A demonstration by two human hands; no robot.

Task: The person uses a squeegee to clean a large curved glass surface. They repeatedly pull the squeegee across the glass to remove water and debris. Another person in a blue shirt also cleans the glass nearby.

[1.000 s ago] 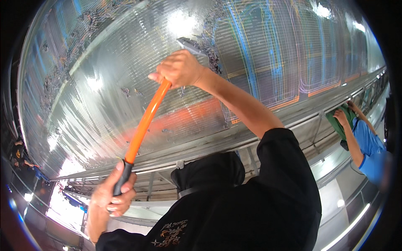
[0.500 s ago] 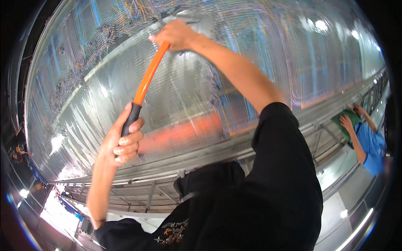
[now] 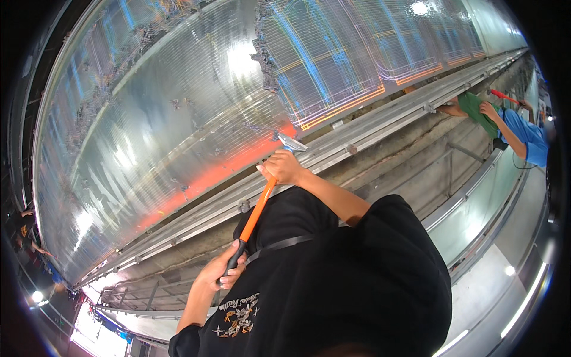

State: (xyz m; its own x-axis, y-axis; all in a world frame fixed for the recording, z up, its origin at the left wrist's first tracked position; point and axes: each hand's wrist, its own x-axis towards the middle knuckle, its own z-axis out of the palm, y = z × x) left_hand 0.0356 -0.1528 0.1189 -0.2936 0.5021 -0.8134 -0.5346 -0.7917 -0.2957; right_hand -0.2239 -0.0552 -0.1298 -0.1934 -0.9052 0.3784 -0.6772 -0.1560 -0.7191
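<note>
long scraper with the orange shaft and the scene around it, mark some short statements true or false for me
1. The bare left hand holds the black grip of the long orange-shafted scraper. True.
2. The bare right hand hangs free of the scraper. False: it grips the shaft just below the scraper's silvery head.
3. Blue and orange lines show on the large, glossy grey panel. True.
4. The co-worker at the right wears a yellow shirt. False: that shirt is blue.
5. A red band shows along the panel's near edge. True.
</note>
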